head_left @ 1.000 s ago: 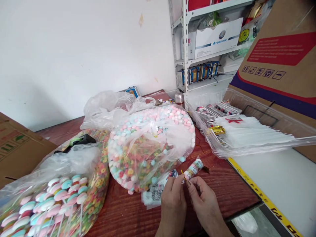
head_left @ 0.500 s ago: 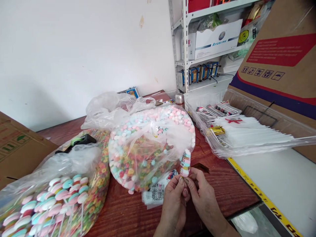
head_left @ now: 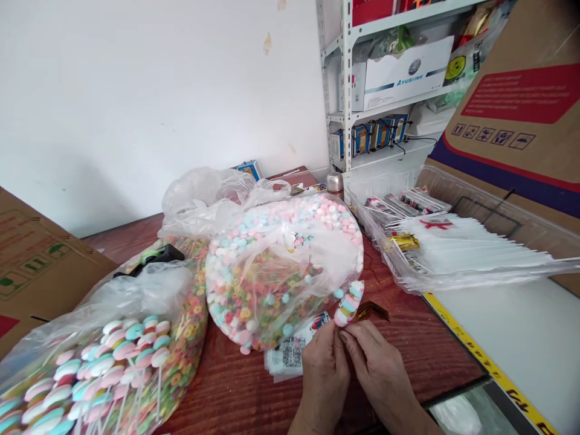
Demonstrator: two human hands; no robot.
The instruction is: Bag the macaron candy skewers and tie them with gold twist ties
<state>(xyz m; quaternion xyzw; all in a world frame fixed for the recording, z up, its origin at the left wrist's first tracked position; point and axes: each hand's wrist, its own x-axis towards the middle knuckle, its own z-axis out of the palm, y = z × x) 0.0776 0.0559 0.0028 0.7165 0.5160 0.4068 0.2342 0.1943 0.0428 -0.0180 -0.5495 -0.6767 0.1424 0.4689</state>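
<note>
A marshmallow candy stick (head_left: pixel 349 304) in pink, white and blue, in a clear printed wrapper, rises from between my hands, tilted to the right. My left hand (head_left: pixel 322 368) is closed in a pinch around its lower end. Pressed close against it, my right hand (head_left: pixel 378 368) pinches at the same spot; what its fingertips hold is hidden. Just behind the fingers lie gold twist ties (head_left: pixel 372 310) on the red-brown table (head_left: pixel 244 393). A stack of printed clear wrappers (head_left: pixel 287 353) lies left of my left hand.
Beyond my hands sits a round heap of pastel candies (head_left: pixel 285 266) under clear film. At left, finished candy sticks (head_left: pixel 113 362) rest on a bag of ring candies (head_left: pixel 193 308). A clear plastic bin (head_left: pixel 408 281) with white sticks (head_left: pixel 471 248) stands at right, before a carton (head_left: pixel 516 139).
The candy stick has tipped from nearly upright to leaning right, turning its printed side. My hands have rotated slightly and stay together. The whole view has shifted a little.
</note>
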